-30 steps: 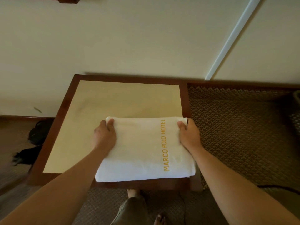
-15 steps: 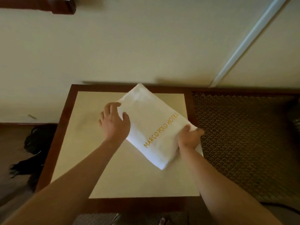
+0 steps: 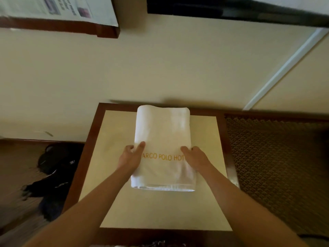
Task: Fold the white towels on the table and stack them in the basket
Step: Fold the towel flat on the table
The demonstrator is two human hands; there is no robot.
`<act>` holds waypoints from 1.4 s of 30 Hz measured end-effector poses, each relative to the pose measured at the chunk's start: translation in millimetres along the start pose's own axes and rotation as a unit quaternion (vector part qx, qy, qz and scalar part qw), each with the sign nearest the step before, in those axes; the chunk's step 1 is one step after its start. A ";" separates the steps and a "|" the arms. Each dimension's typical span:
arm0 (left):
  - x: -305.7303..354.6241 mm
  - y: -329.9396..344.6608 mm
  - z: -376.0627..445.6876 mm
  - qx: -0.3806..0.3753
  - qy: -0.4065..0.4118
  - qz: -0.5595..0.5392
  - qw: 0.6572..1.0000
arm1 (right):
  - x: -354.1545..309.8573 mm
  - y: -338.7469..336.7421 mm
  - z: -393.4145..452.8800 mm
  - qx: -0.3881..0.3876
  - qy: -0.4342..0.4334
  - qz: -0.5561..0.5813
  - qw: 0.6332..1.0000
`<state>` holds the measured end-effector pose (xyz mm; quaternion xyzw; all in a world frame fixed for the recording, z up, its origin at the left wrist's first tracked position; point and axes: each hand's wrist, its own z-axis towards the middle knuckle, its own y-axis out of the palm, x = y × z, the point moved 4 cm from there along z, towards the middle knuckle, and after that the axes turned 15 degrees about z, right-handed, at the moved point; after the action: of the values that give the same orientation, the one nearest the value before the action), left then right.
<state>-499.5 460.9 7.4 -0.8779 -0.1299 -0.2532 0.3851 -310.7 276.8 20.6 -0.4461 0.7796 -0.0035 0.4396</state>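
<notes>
The desk [image 3: 114, 202] has a pale top inside a dark wood border and stands against a cream wall [image 3: 160, 68]. At 9 o'clock from the desk, a dark bag or bundle of cloth [image 3: 53, 175] lies on the floor; motion blur obscures its form. At 3 o'clock, patterned carpet [image 3: 276, 166] covers the floor. At 11 o'clock, high on the wall, hangs a wood-framed board with printed sheets [image 3: 58, 11]; the print is unreadable. A dark panel [image 3: 231, 9] runs along the top at 1 o'clock, cut off by the frame edge. A white moulding strip [image 3: 284, 68] runs diagonally down the wall toward the desk's far right corner.

The folded white towel [image 3: 162, 132] lies flat on the far half of the desk, long axis running 12 to 6 o'clock, its far end over the desk's far border. Nothing else lies on the desk top.

Both forearms reach in from 6 o'clock. The left hand [image 3: 130, 157] pinches the towel's left edge, thumb on top and fingers curled beneath. The right hand [image 3: 195, 157] grips the right edge likewise, fingers tucked out of sight.

The hands cover both ends of the gold lettering, leaving "ARCO POLO HOT" legible. The basket is outside the view.
</notes>
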 end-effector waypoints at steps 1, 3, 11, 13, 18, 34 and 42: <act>4.9 -1.1 3.0 0.000 0.005 0.003 1.000 | 1.4 6.4 -1.1 0.001 -0.001 0.005 1.000; 13.7 -0.3 8.4 0.003 0.022 0.026 0.999 | 6.0 13.3 -3.1 0.018 -0.007 0.016 1.000; 5.8 21.6 -1.2 0.142 0.074 0.170 0.972 | 15.8 21.4 -5.6 0.129 -0.051 -0.005 0.990; 10.1 19.0 -1.2 0.178 0.109 0.257 0.943 | 11.8 20.8 -6.6 0.166 -0.053 -0.058 0.983; 13.5 36.9 -5.1 0.126 0.309 0.426 0.841 | 11.5 27.1 -2.8 0.156 -0.074 -0.094 0.980; -2.9 42.4 -17.9 0.084 0.344 0.509 0.784 | 27.8 49.8 -17.9 0.060 -0.192 -0.359 0.911; 49.3 45.1 11.8 0.108 0.332 0.463 0.814 | -11.0 62.9 10.9 0.057 -0.222 -0.351 0.908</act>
<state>-435.0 441.1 -0.1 -0.6491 0.4016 -0.3055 0.5693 -344.3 326.5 -3.5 -0.6542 0.4535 -0.1023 0.5966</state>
